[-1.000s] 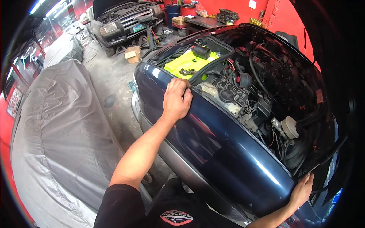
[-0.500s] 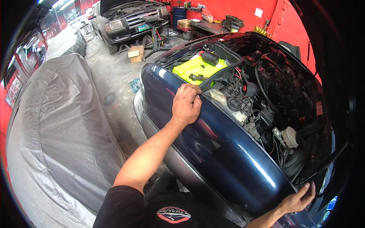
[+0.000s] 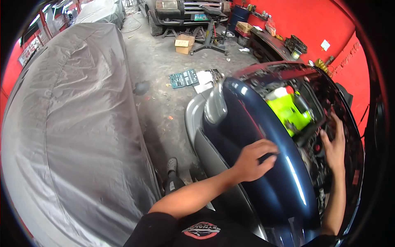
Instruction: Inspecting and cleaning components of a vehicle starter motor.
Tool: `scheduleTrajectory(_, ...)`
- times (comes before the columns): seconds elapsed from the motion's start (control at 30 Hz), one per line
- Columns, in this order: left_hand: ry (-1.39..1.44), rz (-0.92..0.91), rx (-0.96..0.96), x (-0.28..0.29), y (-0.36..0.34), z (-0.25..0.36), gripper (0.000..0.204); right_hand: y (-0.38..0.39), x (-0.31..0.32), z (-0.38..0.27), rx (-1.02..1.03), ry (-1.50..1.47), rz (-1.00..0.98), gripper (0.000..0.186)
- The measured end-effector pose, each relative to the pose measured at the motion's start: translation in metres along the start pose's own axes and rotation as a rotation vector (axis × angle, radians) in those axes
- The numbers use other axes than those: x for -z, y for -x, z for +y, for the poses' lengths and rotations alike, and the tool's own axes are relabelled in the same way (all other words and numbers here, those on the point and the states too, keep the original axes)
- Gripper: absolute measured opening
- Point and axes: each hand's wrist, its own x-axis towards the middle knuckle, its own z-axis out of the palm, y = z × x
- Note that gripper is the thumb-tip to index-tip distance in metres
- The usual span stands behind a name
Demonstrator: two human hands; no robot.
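Note:
My left hand (image 3: pixel 256 160) hovers over or rests lightly on the dark blue fender (image 3: pixel 284 185) of a car, its fingers curved, thumb apart, and nothing in it. Over the engine bay, my right hand (image 3: pixel 335 142) reaches forward with fingers spread and seems to hold nothing; I cannot tell if its fingertips touch any part. Just left of the right hand, a bright yellow-green cloth (image 3: pixel 282 110) lies over the front of the engine bay. A black cylindrical part (image 3: pixel 302 103) and a small dark metal part (image 3: pixel 290 126) sit on that cloth.
On my left stands a car under a grey cover (image 3: pixel 86 119). On the floor ahead are an opened teal socket set (image 3: pixel 183 78) and a cardboard box (image 3: pixel 183 44). Farther off are a dark vehicle (image 3: pixel 177 12), a wheeled stand (image 3: pixel 210 39) and a workbench (image 3: pixel 269 45).
My left hand has come off the fender's inner edge and drawn back. My right hand has left the rear fender edge and reached forward over the engine bay. The view has turned left.

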Motion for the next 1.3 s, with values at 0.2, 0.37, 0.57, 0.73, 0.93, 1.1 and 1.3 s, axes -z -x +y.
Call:
scheduleTrajectory(0.2,-0.234,0.540,0.700,0.294,0.024,-0.095,0.022,-0.177,-0.127,0.140,-0.162,0.353,-0.276,0.091)
scheduleTrajectory(0.37,-0.493,0.829,0.703,0.498,0.049,-0.101,0.020,-0.248,-0.214,0.160,-0.396,0.106,-0.559,0.078)
scheduleTrajectory(0.57,-0.527,0.925,0.717,0.545,0.038,-0.113,0.020,-0.257,-0.252,0.169,-0.562,0.544,-0.269,0.044)
scheduleTrajectory(0.73,-0.552,0.883,0.754,0.526,0.004,-0.147,0.018,-0.263,-0.255,0.161,-0.557,0.656,-0.203,0.033)
scheduleTrajectory(0.93,-0.499,0.771,0.799,0.538,-0.037,-0.162,0.016,-0.305,-0.259,0.140,-0.763,0.663,-0.225,0.034)
scheduleTrajectory(1.1,-0.543,0.668,0.816,0.593,-0.112,-0.216,0.012,-0.392,-0.281,0.129,-0.815,0.442,0.064,0.034)
scheduleTrajectory(1.3,-0.969,0.026,0.393,0.617,-0.329,-0.292,0.023,-0.628,-0.389,0.019,-0.958,-1.282,0.207,0.028)
